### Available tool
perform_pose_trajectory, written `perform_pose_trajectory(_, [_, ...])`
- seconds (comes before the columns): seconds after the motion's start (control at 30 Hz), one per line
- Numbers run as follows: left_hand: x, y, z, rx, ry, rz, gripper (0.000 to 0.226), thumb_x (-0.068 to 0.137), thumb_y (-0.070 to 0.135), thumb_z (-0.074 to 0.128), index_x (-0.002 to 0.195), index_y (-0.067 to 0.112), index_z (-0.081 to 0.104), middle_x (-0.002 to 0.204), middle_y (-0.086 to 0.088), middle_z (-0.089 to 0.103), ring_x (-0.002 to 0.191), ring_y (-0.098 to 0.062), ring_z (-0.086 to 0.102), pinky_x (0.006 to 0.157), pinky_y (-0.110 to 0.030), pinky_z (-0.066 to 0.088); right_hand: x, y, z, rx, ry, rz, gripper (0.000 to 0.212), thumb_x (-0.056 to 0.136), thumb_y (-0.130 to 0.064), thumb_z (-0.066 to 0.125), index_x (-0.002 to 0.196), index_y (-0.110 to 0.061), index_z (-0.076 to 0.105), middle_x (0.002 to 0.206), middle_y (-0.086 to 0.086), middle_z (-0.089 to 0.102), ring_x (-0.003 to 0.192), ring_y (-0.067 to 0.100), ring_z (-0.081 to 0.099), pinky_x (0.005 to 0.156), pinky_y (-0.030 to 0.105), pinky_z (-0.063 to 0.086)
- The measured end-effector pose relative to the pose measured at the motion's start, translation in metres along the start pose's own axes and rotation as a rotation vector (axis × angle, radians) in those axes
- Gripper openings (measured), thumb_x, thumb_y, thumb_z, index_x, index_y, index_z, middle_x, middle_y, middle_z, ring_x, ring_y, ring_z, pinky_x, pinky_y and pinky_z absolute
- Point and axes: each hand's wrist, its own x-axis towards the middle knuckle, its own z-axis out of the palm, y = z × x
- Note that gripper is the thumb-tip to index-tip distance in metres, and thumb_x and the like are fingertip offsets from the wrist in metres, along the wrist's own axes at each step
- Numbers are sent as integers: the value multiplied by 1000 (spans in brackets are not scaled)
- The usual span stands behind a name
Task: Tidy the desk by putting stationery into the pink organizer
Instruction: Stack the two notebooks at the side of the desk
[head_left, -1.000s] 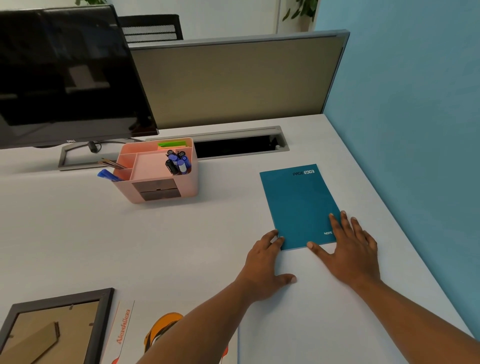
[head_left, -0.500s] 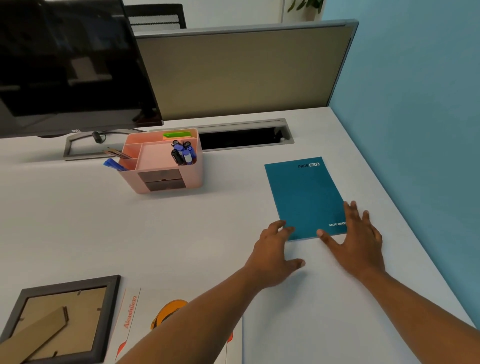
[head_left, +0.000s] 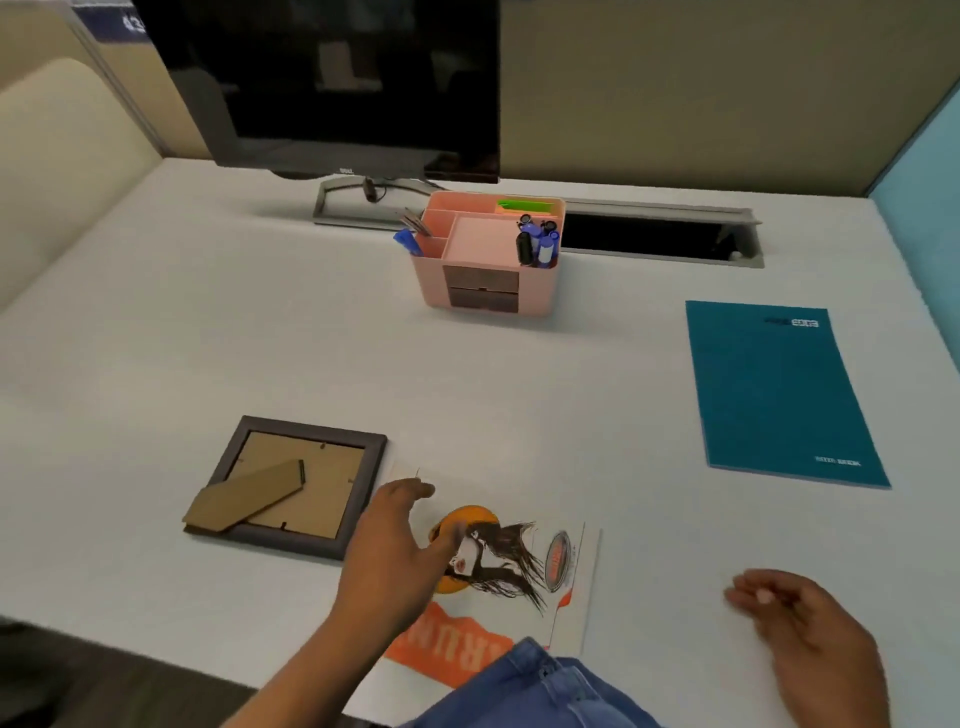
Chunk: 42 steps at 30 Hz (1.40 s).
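While left grip (head_left: 395, 545), right grip (head_left: 810, 623) hang slack | frame (head_left: 291, 488) beside poster (head_left: 519, 571) | notebook (head_left: 779, 395) apart

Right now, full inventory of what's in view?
monitor: 1, black, back left
organizer: 1, pink, in front of the monitor stand
markers: several, blue and black, organizer's right compartment
green item: 1, green, organizer's back compartment
notebook: 1, teal, flat, right
picture frame: 1, dark grey, face down, near left
printed sheet: 1, white and orange, near edge
desk: 1, white, under everything
jeans: blue, bottom edge
left hand: 1, above the printed sheet, nothing visibly held
right hand: 1, near right, nothing held
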Motion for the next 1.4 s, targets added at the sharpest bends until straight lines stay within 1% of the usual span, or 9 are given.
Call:
perform_pose_trajectory(0.17, [-14, -21, -9, 176, -51, -176, 61, 76, 64, 62, 117, 20, 55, 119, 2, 57, 108, -16, 55, 84, -30, 47, -11, -17, 53, -65, -292, 112, 22, 95, 1, 50, 94, -11, 68, 83, 7, 75, 72, 13, 73, 62, 24, 56])
perform_pose_trajectory(0.33, [-18, -22, -11, 203, -107, -225, 65, 71, 67, 65, 112, 18, 53, 114, 0, 53, 104, -17, 52, 84, -28, 47, -20, -33, 80, -163, -385, 143, 16, 89, -5, 61, 98, -17, 66, 77, 4, 74, 71, 16, 73, 71, 36, 60])
perform_pose_trajectory(0.53, [-23, -22, -9, 197, -147, -274, 76, 71, 67, 66, 124, 18, 42, 123, -2, 50, 117, -22, 46, 97, -34, 44, -29, -36, 78, -265, -376, 115, 18, 85, -11, 68, 96, -25, 63, 73, -6, 74, 70, 9, 72, 77, 37, 60])
perform_pose_trajectory(0.67, [-9, -17, -8, 238, -223, -339, 75, 66, 74, 62, 117, 23, 42, 115, -1, 49, 110, -21, 46, 91, -34, 48, -29, -32, 67, -246, -314, 137, 20, 86, -5, 66, 93, -23, 63, 71, -4, 73, 69, 11, 72, 75, 38, 60])
perform_pose_trajectory(0.8, [0, -13, -9, -129, -226, -321, 33, 87, 40, 64, 110, 22, 49, 107, 3, 59, 95, -17, 59, 84, -33, 55, -30, -30, 62, -231, -296, 168, 17, 84, -7, 69, 94, -20, 63, 73, -1, 73, 70, 15, 72, 73, 41, 60])
perform_pose_trajectory(0.93, [15, -11, -16, -141, -73, -239, 4, 93, 27, 60, 95, 23, 60, 101, 0, 62, 88, -14, 61, 66, -26, 56, -32, -31, 66, -247, -280, 179, 19, 80, -14, 74, 92, -21, 60, 73, 1, 72, 67, 13, 71, 72, 41, 59])
perform_pose_trajectory(1.07, [23, -1, -18, -292, -160, -258, 6, 98, 21, 51, 94, 19, 55, 98, 6, 59, 85, -9, 60, 52, -11, 44, -34, -32, 69, -305, -249, 142, 24, 77, -18, 78, 92, -23, 59, 71, -2, 71, 61, 7, 68, 73, 35, 57])
perform_pose_trajectory(1.3, [43, 4, -30, -392, -155, -423, 44, 82, 42, 71, 103, 14, 46, 102, -5, 58, 91, -21, 58, 69, -33, 44, -28, -37, 75, -239, -254, 250, 28, 77, -21, 79, 96, -23, 58, 69, -4, 74, 69, 16, 71, 74, 43, 58])
perform_pose_trajectory(1.4, [50, 11, -40, -368, -262, -367, 36, 84, 39, 71, 104, 13, 56, 102, -4, 65, 90, -21, 64, 68, -33, 50, -28, -37, 78, -269, -233, 241, 32, 75, -24, 80, 98, -24, 58, 66, -9, 72, 66, 9, 69, 78, 36, 57])
